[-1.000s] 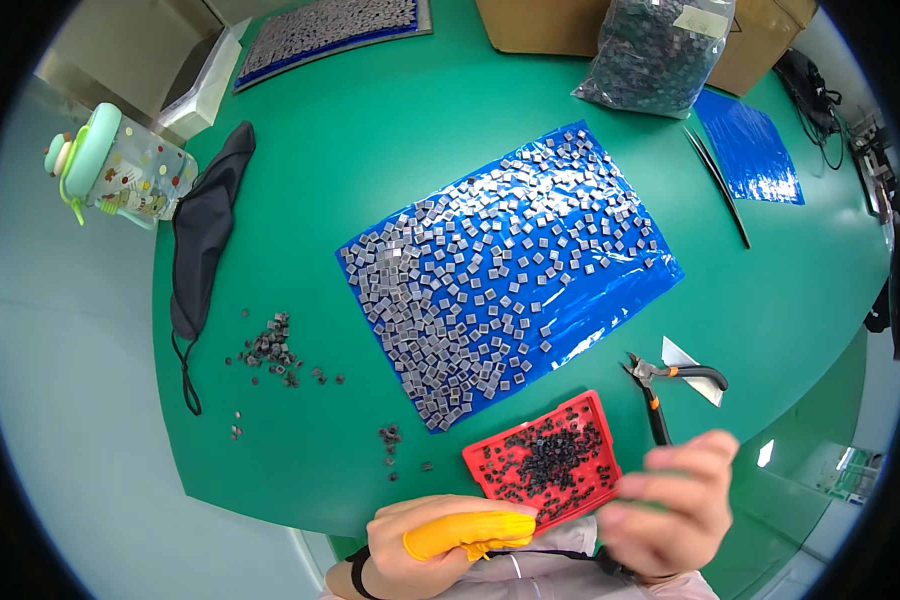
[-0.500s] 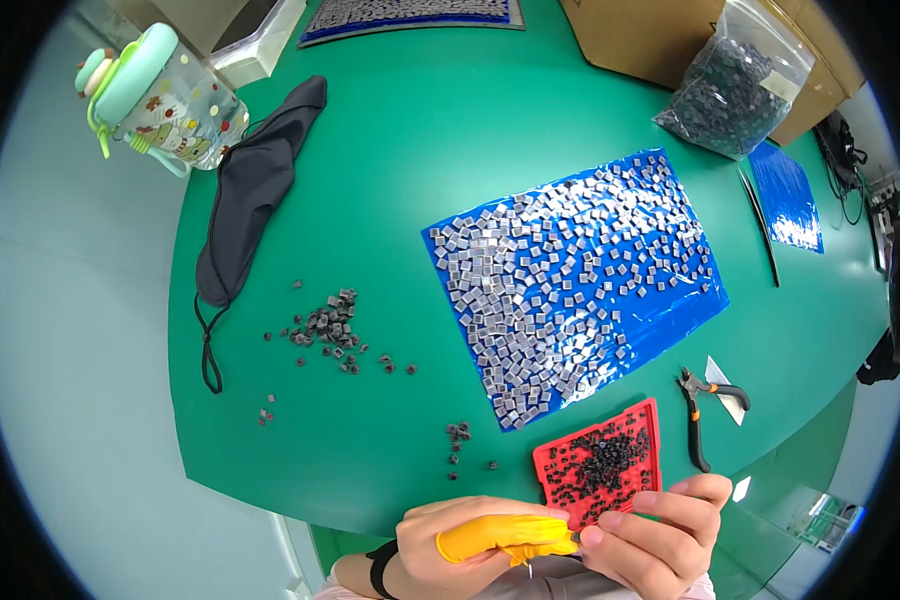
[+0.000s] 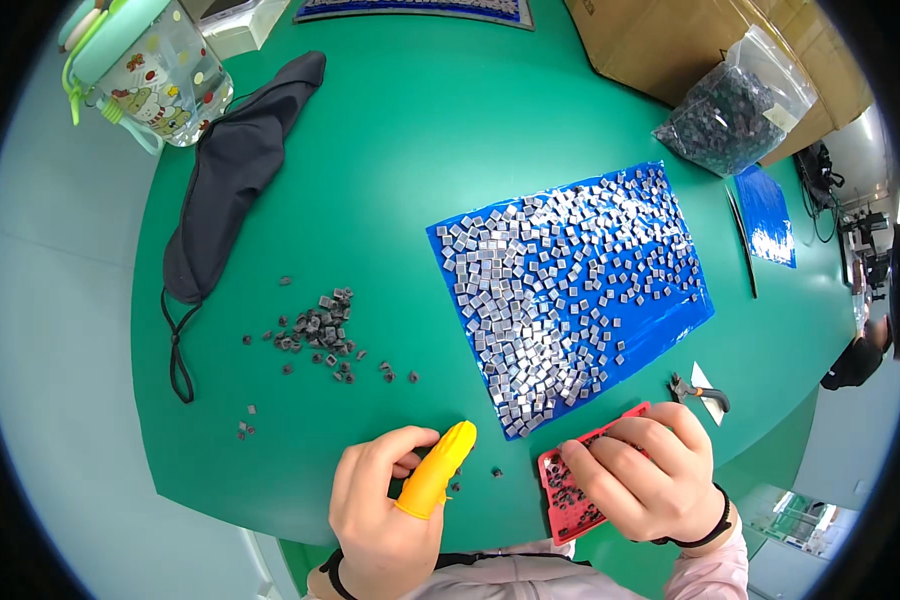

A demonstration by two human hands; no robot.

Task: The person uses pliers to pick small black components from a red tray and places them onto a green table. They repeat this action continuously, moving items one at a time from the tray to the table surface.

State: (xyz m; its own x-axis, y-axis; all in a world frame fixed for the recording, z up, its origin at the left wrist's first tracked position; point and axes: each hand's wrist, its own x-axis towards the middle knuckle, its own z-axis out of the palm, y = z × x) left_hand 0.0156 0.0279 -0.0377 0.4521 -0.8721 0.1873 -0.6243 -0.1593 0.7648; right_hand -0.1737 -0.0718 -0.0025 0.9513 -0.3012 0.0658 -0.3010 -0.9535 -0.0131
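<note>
My left hand, with a yellow finger cover on one digit, hangs over the near table edge. Its other fingers are curled in, and whatever they may hold is hidden. Just beside the yellow tip lie a few small dark pieces. My right hand reaches over the red tray of tiny black parts, fingers bent together at its left part. What sits between those fingertips cannot be made out. Beyond the hands lies a blue sheet covered with small square grey pieces.
Loose dark pieces lie in a heap at left, near a dark cloth pouch and a clear bottle. Nippers are partly behind my right hand. Tweezers, a bag of dark pieces and a cardboard box are at far right.
My hands were together in front of the tray and have moved apart. The left went left, toward the loose pieces; the right rose over the tray. The view has shifted slightly.
</note>
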